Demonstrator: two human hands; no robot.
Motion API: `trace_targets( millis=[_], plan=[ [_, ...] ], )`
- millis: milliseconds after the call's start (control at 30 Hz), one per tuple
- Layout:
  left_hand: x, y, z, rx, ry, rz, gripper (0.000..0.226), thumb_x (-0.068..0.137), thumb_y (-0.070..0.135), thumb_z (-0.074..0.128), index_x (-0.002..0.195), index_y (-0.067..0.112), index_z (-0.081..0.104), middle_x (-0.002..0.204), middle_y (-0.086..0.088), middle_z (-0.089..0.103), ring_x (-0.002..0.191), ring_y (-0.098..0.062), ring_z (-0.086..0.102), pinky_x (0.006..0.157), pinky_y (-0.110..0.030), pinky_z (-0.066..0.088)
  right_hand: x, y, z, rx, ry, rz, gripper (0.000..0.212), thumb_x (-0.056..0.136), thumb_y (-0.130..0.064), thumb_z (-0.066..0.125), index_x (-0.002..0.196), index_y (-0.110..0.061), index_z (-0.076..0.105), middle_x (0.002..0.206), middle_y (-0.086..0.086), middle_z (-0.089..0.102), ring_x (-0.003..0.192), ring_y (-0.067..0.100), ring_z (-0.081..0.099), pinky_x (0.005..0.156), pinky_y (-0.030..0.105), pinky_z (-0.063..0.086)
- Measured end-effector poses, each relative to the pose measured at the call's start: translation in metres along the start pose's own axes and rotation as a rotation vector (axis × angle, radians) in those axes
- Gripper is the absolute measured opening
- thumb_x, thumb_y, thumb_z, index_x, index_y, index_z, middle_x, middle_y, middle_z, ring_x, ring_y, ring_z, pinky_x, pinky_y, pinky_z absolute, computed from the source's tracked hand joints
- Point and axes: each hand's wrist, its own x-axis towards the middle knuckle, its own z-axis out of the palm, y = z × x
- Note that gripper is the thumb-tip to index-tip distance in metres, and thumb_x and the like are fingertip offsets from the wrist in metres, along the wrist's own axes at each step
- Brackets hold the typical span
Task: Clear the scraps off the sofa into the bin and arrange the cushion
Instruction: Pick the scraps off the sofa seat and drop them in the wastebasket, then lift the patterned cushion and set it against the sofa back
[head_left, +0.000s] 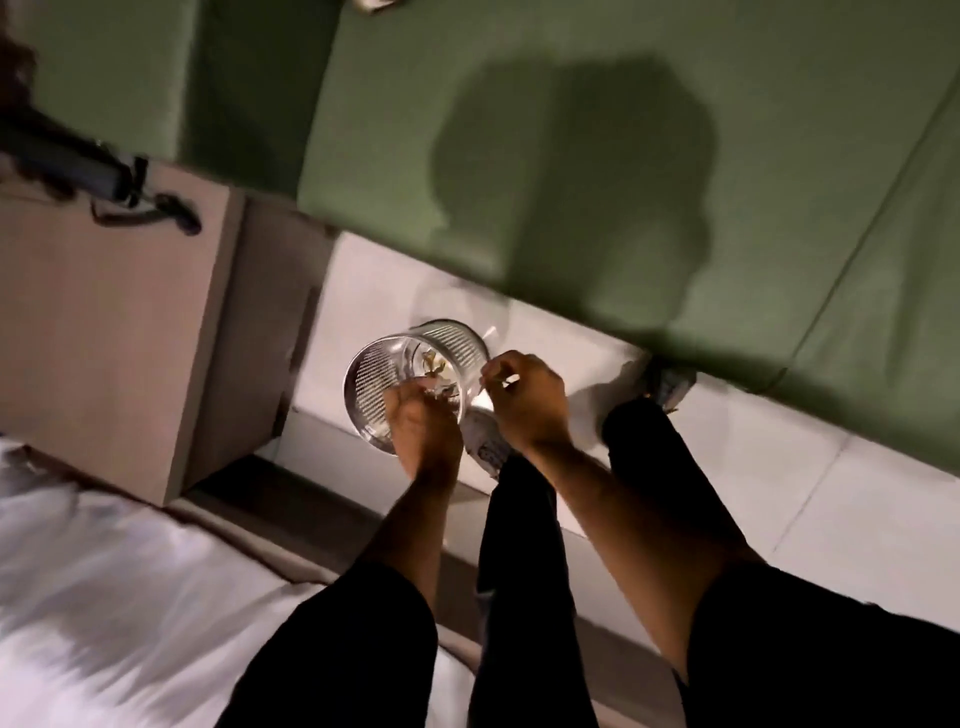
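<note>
A round mesh bin (374, 371) with a clear liner stands on the pale floor beside the green sofa (571, 130). Several small scraps (434, 364) lie inside it. My left hand (421, 421) hangs over the bin's mouth with fingers curled down, some scraps at its fingertips. My right hand (524, 395) is just right of the bin, fingers pinched together; what they pinch is too small to make out. No cushion shows in this view.
A beige wooden cabinet (130, 322) stands left of the bin, with a dark strap lying on its top. A bed with white sheets (104, 597) fills the lower left. My legs in dark trousers and my shoes stand on the tiled floor (753, 499) by the sofa's edge.
</note>
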Motion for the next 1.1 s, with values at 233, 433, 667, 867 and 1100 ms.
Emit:
trace_targets(
  millis=[233, 433, 667, 867, 1100],
  plan=[
    [0.060, -0.063, -0.016, -0.339, -0.146, -0.336, 0.029, 0.089, 0.002, 0.062, 0.117, 0.004, 0.066, 0.119, -0.019, 0.070, 0.106, -0.037, 0.067, 0.093, -0.041, 0.056, -0.004, -0.008, 0.098, -0.178, -0.132, 0.023, 0.015, 0.095, -0.022, 0.065, 0.105, -0.016, 0.075, 0.113, 0.007, 0.077, 0.107, 0.025, 0.071, 0.091, 0.031, 0.054],
    [0.064, -0.083, -0.030, -0.660, -0.329, -0.355, 0.047, 0.092, -0.006, 0.059, 0.136, 0.005, 0.048, 0.111, -0.007, 0.058, 0.084, -0.012, 0.058, 0.052, -0.006, 0.048, -0.006, 0.013, 0.126, -0.317, -0.091, 0.070, 0.049, 0.092, -0.036, 0.072, 0.134, -0.014, 0.060, 0.133, 0.012, 0.067, 0.125, 0.030, 0.062, 0.105, 0.033, 0.048],
    [0.057, -0.089, -0.057, -0.523, -0.220, -0.364, 0.035, 0.091, 0.011, 0.066, 0.124, 0.018, 0.059, 0.123, -0.004, 0.070, 0.110, -0.024, 0.064, 0.083, -0.025, 0.047, 0.005, 0.004, 0.086, -0.178, 0.118, 0.063, 0.034, 0.091, -0.020, 0.075, 0.123, -0.015, 0.064, 0.116, 0.010, 0.074, 0.083, 0.022, 0.073, 0.077, 0.016, 0.044],
    [0.069, -0.019, -0.074, -0.483, -0.062, -0.126, 0.039, 0.081, -0.004, 0.060, 0.096, 0.032, 0.065, 0.102, 0.005, 0.075, 0.097, -0.018, 0.069, 0.083, -0.028, 0.050, 0.070, -0.044, -0.025, 0.043, 0.376, -0.182, 0.029, 0.090, -0.002, 0.068, 0.118, -0.011, 0.069, 0.107, 0.012, 0.074, 0.079, 0.008, 0.067, 0.089, 0.010, 0.051],
    [0.122, 0.182, -0.056, -0.638, -0.010, 0.404, 0.037, 0.091, 0.007, 0.063, 0.128, 0.013, 0.060, 0.114, 0.007, 0.066, 0.104, 0.005, 0.063, 0.093, -0.019, 0.052, 0.188, -0.134, -0.218, 0.216, 0.537, -0.389, 0.079, 0.073, -0.038, 0.084, 0.141, -0.022, 0.047, 0.135, 0.007, 0.050, 0.095, -0.010, 0.060, 0.089, 0.016, 0.056]
  ],
)
